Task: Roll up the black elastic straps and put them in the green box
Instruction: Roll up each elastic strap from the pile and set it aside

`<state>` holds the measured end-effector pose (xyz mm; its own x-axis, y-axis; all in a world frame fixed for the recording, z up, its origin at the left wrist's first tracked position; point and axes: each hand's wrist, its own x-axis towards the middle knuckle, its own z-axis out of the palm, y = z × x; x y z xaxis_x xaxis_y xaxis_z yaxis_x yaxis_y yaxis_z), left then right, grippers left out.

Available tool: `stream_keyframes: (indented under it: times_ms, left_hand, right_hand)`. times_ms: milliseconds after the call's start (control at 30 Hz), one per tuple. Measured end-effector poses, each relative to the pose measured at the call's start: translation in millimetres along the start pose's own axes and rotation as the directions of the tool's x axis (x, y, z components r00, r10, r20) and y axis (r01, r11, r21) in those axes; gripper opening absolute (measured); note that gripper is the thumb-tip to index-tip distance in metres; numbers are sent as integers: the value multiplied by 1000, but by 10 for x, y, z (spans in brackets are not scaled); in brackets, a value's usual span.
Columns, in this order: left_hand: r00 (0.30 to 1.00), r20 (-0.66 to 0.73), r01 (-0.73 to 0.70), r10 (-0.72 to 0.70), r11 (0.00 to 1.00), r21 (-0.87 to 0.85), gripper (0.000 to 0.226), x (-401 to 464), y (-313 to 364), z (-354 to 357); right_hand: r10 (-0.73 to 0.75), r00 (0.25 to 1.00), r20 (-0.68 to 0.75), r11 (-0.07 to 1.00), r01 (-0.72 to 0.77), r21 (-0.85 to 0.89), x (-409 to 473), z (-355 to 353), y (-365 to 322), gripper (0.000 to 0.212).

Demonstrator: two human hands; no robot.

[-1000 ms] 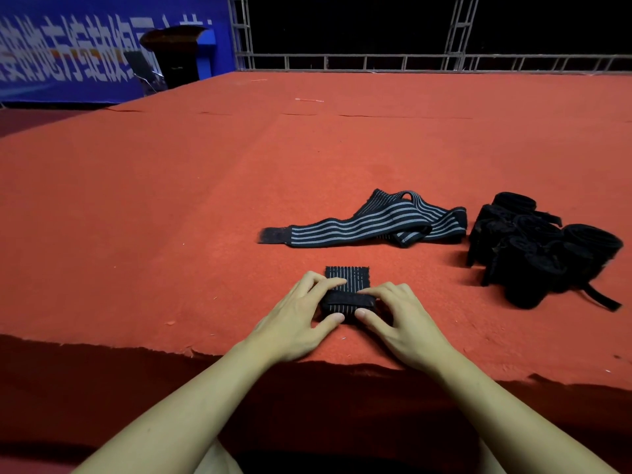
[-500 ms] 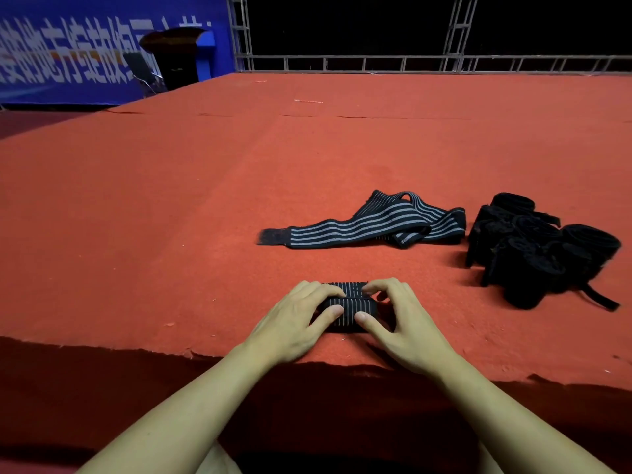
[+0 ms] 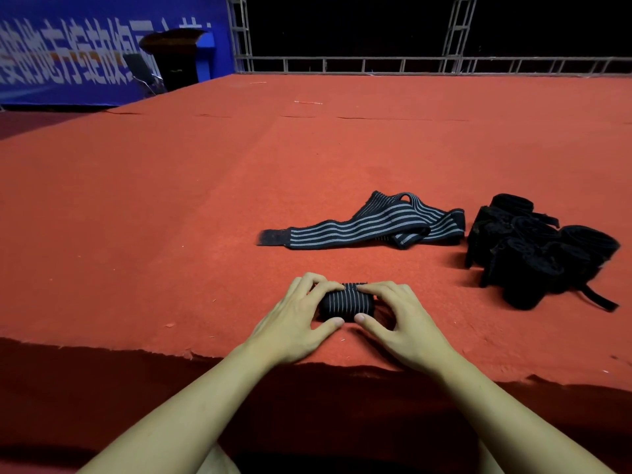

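While our left hand (image 3: 297, 321) and right hand (image 3: 398, 323) pinch the rolled strap (image 3: 345, 302) near the carpet edge (image 3: 143, 343), we judge that slack fingers would let the elastic spring open — no green box is visible. Further right, a loose strap (image 3: 362, 227) and a pile of rolls (image 3: 537, 251) wait. Earlier a flat tail lay unrolled; now it is wound in.
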<state>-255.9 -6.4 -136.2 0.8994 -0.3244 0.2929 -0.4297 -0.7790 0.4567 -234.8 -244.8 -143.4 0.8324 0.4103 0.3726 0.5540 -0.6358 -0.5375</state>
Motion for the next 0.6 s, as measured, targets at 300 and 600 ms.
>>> stream_keyframes:
  times_ms: [300,600]
  left_hand:
    - [999,-43,14,-17,998,-62,34,48,-85,32]
    - [996,-37,71,-77,988,-137,43,5,-84,3]
  right_hand:
    - [-82,996,28,997,83,-8,-35,-2,-44,58]
    - [-123,992,19,992,123,23,-51,-3,-45,47]
